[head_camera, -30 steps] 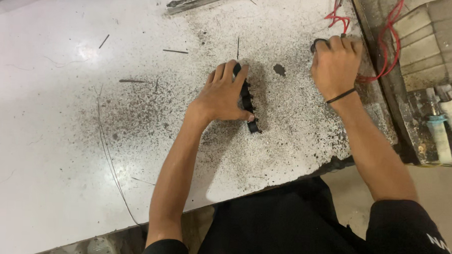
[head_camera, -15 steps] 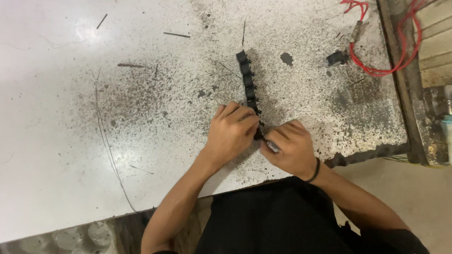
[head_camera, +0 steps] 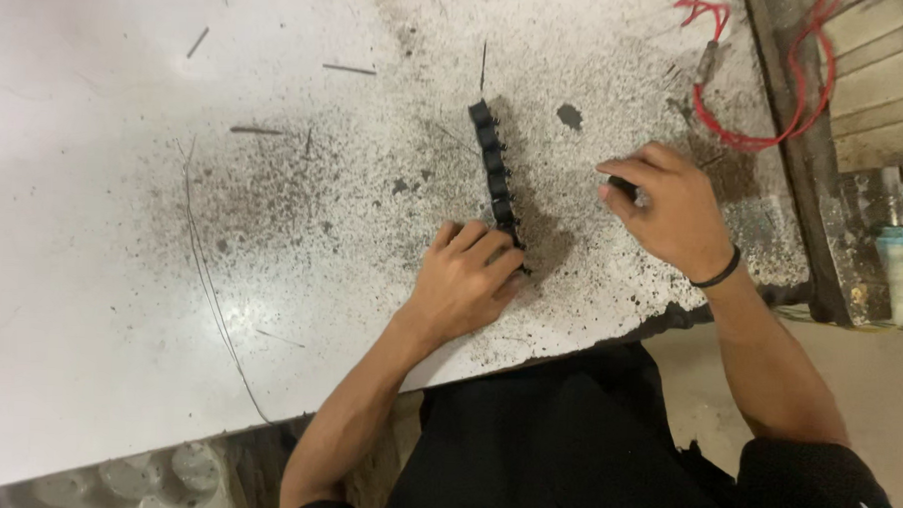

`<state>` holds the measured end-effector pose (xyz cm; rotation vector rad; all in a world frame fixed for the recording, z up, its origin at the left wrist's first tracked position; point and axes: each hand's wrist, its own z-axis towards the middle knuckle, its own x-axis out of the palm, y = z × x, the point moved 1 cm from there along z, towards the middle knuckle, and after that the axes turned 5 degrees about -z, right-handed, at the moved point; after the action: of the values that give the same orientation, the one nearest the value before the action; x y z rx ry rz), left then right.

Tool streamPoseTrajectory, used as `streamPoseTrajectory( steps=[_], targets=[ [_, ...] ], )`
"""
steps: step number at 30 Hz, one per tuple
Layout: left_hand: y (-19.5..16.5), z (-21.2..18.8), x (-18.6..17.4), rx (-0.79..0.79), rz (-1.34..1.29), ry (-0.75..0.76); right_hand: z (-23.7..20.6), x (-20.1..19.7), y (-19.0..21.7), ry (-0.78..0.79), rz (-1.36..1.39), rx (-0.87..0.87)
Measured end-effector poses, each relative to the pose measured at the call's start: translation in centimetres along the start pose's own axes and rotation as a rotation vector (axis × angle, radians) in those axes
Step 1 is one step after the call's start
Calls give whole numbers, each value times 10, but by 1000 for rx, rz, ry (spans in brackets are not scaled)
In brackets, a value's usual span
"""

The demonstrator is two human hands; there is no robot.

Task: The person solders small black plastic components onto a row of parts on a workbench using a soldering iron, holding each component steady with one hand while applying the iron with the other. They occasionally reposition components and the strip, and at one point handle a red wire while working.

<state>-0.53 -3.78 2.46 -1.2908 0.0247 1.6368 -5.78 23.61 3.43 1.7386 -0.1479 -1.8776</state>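
Observation:
A black strip of several joined segments (head_camera: 492, 165) lies on the speckled white table (head_camera: 101, 272), running from the upper middle toward me. My left hand (head_camera: 466, 280) rests on its near end, fingers curled over the last segments. My right hand (head_camera: 668, 207) hovers to the right of the strip, pinching a small dark piece (head_camera: 624, 187) between thumb and fingers. A black band sits on that wrist.
A small dark piece (head_camera: 568, 115) lies loose on the table beyond the strip. Red wire (head_camera: 767, 115) coils at the far right edge. Thin dark rods (head_camera: 348, 69) lie scattered at the back. Pale bottles (head_camera: 899, 270) stand off the table's right side.
My right hand has left the near end of the strip and moved up and right, now holding a small dark piece. My left hand has stayed on the strip's near end.

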Motion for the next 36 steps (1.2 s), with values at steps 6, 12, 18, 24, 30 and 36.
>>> streamPoseTrajectory(
  steps=[6, 12, 18, 24, 30, 36],
  targets=[
    [-4, -4, 7, 11, 55, -2, -21, 21, 23, -271, -310, -125],
    [-4, -8, 6, -22, 39, -32, -38, 13, 30, -208, -418, -240],
    [-6, -6, 5, -38, 32, -33, -48, 16, 29, -194, -275, -236],
    [-7, -6, 4, -38, 42, -44, -52, 13, 27, -183, -312, -270],
    [-7, -6, 3, -53, 33, -23, -45, 11, 47, -257, -323, -177],
    [-8, -6, 2, -36, 36, -17, -32, 17, 43, -173, -367, -219]
  ],
)
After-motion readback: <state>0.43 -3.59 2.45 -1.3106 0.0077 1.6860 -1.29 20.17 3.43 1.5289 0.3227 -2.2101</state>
